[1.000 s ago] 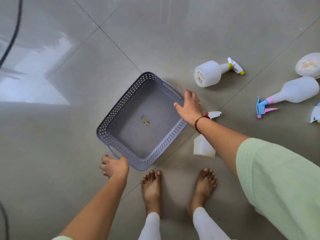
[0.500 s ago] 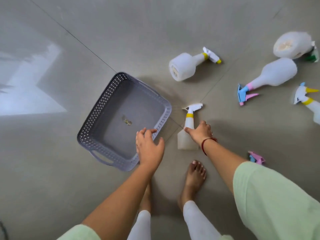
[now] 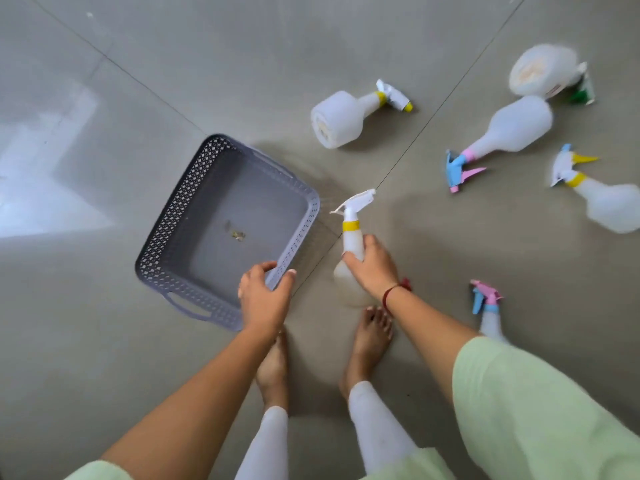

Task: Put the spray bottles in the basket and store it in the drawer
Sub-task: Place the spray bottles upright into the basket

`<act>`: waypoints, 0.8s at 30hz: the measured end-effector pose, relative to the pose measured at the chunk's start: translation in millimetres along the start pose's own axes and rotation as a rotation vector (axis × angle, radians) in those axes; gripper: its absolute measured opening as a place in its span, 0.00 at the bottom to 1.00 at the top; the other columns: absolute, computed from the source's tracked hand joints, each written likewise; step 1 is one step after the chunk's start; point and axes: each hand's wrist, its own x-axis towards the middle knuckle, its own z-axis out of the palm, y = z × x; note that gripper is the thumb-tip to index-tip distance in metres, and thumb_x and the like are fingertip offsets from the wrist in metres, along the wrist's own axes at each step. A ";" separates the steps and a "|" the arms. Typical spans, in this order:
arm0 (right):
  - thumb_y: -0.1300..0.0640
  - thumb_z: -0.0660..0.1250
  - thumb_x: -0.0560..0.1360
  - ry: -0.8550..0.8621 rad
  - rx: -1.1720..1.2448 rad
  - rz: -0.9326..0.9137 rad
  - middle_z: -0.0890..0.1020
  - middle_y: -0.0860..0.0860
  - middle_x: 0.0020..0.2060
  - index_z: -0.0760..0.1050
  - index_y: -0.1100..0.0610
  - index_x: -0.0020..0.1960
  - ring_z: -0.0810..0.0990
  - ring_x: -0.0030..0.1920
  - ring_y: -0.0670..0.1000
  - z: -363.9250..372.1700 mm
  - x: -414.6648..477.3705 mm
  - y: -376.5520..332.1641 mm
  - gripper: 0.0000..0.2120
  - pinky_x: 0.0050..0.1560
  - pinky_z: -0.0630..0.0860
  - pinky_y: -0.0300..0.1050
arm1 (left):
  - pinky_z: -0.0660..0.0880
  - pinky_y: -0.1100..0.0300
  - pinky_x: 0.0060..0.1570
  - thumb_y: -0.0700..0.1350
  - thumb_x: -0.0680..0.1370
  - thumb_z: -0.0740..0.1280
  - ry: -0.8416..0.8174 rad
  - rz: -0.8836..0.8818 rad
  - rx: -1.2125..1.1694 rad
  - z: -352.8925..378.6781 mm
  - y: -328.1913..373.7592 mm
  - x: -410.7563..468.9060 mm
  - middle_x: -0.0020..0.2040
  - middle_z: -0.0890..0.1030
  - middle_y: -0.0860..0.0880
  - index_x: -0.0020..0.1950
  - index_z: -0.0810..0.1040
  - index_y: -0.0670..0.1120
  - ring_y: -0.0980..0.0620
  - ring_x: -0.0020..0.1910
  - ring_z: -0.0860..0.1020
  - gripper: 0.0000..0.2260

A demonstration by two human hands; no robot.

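The right hand [image 3: 372, 268] wraps its fingers around a white bottle [image 3: 352, 237] with a yellow collar — now raised off the floor, just right of the basket [image 3: 194, 216]. The left hand [image 3: 265, 297] curls over the grey basket's near corner, as before; the basket holds no bottles.

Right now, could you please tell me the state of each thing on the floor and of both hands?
Grey perforated plastic basket: on the floor, no bottles inside.
Left hand: gripping the basket's near corner.
Right hand: wrapped around a white yellow-collared spray bottle.
Five other white spray bottles: lying loose on the grey tiled floor.
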 end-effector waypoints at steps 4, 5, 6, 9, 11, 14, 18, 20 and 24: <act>0.49 0.66 0.72 -0.109 -0.192 -0.274 0.78 0.59 0.54 0.71 0.60 0.57 0.76 0.56 0.61 -21.8 -44.1 -16.0 0.18 0.54 0.71 0.52 | 0.69 0.57 0.59 0.58 0.68 0.71 -0.077 0.079 -0.167 -24.8 19.9 -8.9 0.61 0.76 0.50 0.64 0.72 0.49 0.54 0.61 0.73 0.28; 0.49 0.66 0.73 -0.145 -0.254 -0.331 0.77 0.58 0.55 0.70 0.59 0.58 0.75 0.57 0.60 -23.6 -52.6 -21.8 0.19 0.56 0.71 0.52 | 0.70 0.56 0.60 0.60 0.65 0.71 -0.121 0.116 -0.161 -33.9 25.8 -10.8 0.60 0.76 0.51 0.66 0.71 0.50 0.56 0.60 0.73 0.32; 0.48 0.65 0.73 -0.180 -0.311 -0.382 0.77 0.57 0.57 0.70 0.58 0.60 0.75 0.59 0.59 -24.2 -59.9 -28.7 0.21 0.59 0.70 0.52 | 0.71 0.56 0.60 0.61 0.63 0.72 -0.185 0.144 -0.169 -42.3 31.4 -11.8 0.59 0.75 0.52 0.68 0.69 0.51 0.56 0.59 0.74 0.36; 0.47 0.63 0.74 -0.281 -0.395 -0.526 0.75 0.55 0.61 0.68 0.55 0.65 0.72 0.63 0.56 -15.7 -75.6 -52.0 0.22 0.63 0.68 0.51 | 0.72 0.59 0.58 0.59 0.63 0.75 -0.349 0.224 -0.178 -64.0 34.0 -9.7 0.57 0.77 0.55 0.70 0.66 0.54 0.56 0.56 0.77 0.39; 0.48 0.63 0.74 -0.318 -0.403 -0.603 0.75 0.54 0.62 0.67 0.55 0.66 0.72 0.63 0.56 -2.0 -83.2 -69.7 0.22 0.63 0.67 0.50 | 0.74 0.61 0.47 0.56 0.69 0.73 -0.240 0.283 -0.039 -82.1 24.5 -4.3 0.49 0.79 0.54 0.64 0.72 0.52 0.54 0.48 0.78 0.25; 0.50 0.63 0.75 -0.318 -0.436 -0.710 0.76 0.54 0.60 0.68 0.55 0.65 0.73 0.62 0.56 22.5 -88.5 -95.0 0.21 0.63 0.66 0.49 | 0.74 0.51 0.38 0.54 0.75 0.68 -0.022 0.345 0.157 -111.1 5.9 3.2 0.37 0.80 0.45 0.48 0.77 0.43 0.45 0.38 0.78 0.14; 0.51 0.64 0.74 -0.266 -0.448 -0.804 0.74 0.54 0.62 0.67 0.55 0.67 0.71 0.65 0.55 55.3 -95.8 -119.5 0.23 0.69 0.62 0.48 | 0.72 0.50 0.34 0.51 0.76 0.67 0.079 0.334 0.140 -138.5 -24.8 4.0 0.35 0.78 0.43 0.44 0.76 0.40 0.45 0.35 0.76 0.13; 0.51 0.65 0.74 -0.245 -0.417 -0.804 0.72 0.54 0.66 0.65 0.55 0.69 0.68 0.68 0.55 64.8 -102.0 -126.0 0.25 0.71 0.61 0.49 | 0.67 0.56 0.30 0.52 0.76 0.67 0.159 0.257 0.126 -146.5 -40.7 0.6 0.32 0.75 0.47 0.43 0.75 0.42 0.49 0.32 0.73 0.12; 0.49 0.63 0.75 -0.217 -0.354 -0.714 0.69 0.54 0.68 0.64 0.55 0.70 0.66 0.68 0.56 64.3 -109.8 -122.3 0.25 0.69 0.64 0.51 | 0.68 0.55 0.35 0.51 0.75 0.68 0.167 0.064 0.073 -146.0 -69.6 -3.4 0.36 0.79 0.44 0.48 0.77 0.43 0.42 0.39 0.77 0.11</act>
